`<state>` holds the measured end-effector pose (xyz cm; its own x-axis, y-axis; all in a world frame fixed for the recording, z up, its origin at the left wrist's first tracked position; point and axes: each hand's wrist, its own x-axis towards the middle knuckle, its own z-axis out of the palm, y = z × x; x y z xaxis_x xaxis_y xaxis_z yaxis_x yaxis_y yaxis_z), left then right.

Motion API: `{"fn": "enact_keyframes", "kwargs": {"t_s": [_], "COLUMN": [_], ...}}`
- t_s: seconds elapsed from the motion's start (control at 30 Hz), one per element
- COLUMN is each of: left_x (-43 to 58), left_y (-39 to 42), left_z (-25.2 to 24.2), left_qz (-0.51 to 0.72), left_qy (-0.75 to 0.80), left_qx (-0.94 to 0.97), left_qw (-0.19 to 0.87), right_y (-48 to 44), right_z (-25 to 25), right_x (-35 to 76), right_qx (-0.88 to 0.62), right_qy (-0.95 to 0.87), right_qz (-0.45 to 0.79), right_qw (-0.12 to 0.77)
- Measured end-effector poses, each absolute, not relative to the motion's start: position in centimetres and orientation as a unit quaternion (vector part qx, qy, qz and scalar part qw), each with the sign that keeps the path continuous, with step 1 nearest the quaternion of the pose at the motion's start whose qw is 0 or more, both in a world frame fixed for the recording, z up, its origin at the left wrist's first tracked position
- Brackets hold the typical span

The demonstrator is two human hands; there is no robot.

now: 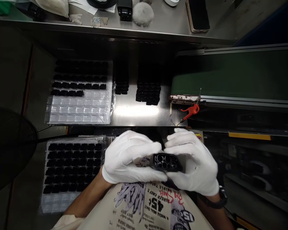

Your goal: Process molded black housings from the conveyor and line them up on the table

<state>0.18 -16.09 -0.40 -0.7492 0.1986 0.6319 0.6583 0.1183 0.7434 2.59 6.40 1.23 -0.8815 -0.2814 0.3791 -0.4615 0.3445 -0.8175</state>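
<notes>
Steel bench point(136, 111) — gloved hands point(131, 158) grip black holed housing point(166, 162)

Two white-gloved hands point(131, 158) point(194, 163), one black plastic part point(166, 162), two clear plastic trays point(79, 110) point(57, 203), one phone point(198, 16), one orange air blow gun point(190, 110).

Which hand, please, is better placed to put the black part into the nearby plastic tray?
Probably the left hand: it sits right beside the tray; the right hand is farther away.
</notes>
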Motion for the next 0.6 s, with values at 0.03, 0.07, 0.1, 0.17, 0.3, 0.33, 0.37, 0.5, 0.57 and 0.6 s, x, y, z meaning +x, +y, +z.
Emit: {"fn": "enact_keyframes", "kwargs": {"t_s": [0.03,0.07,0.1,0.17,0.3,0.33,0.37,0.5,0.57,0.6], "left_x": [0.1,0.0,-0.1,-0.2,0.1,0.2,0.3,-0.4,-1.1,-1.5], "left_y": [-16.2,-16.2,-16.3,-16.3,-16.2,-16.2,-16.1,-16.1,-16.3,-16.4], "left_z": [-0.3,-0.2,-0.1,0.1,0.3,0.4,0.4,1.0,1.3,1.4], "left_qz": [-0.59,-0.587,-0.584,-0.586,-0.594,-0.597,-0.6,-0.58,-0.524,-0.481], "left_qy": [-0.724,-0.725,-0.726,-0.723,-0.728,-0.732,-0.738,-0.765,-0.783,-0.795], "left_qx": [-0.301,-0.304,-0.306,-0.308,-0.296,-0.283,-0.267,-0.264,-0.332,-0.368], "left_qw": [0.193,0.194,0.196,0.198,0.174,0.164,0.154,0.093,0.046,0.03], "right_y": [6.4,6.4,6.4,6.4,6.3,6.3,6.2,6.3,6.5,6.7], "right_z": [1.2,1.2,1.2,1.2,1.0,1.0,0.9,0.9,0.9,0.8], "right_x": [2.6,2.6,2.5,2.5,2.4,2.4,2.3,1.9,1.6,1.4], "right_qx": [0.228,0.229,0.229,0.229,0.226,0.224,0.222,0.211,0.215,0.221], "right_qy": [-0.816,-0.816,-0.816,-0.816,-0.816,-0.817,-0.818,-0.836,-0.86,-0.871], "right_qz": [0.525,0.525,0.525,0.525,0.524,0.522,0.52,0.492,0.446,0.42], "right_qw": [0.083,0.081,0.08,0.08,0.095,0.102,0.109,0.119,0.126,0.13]}}
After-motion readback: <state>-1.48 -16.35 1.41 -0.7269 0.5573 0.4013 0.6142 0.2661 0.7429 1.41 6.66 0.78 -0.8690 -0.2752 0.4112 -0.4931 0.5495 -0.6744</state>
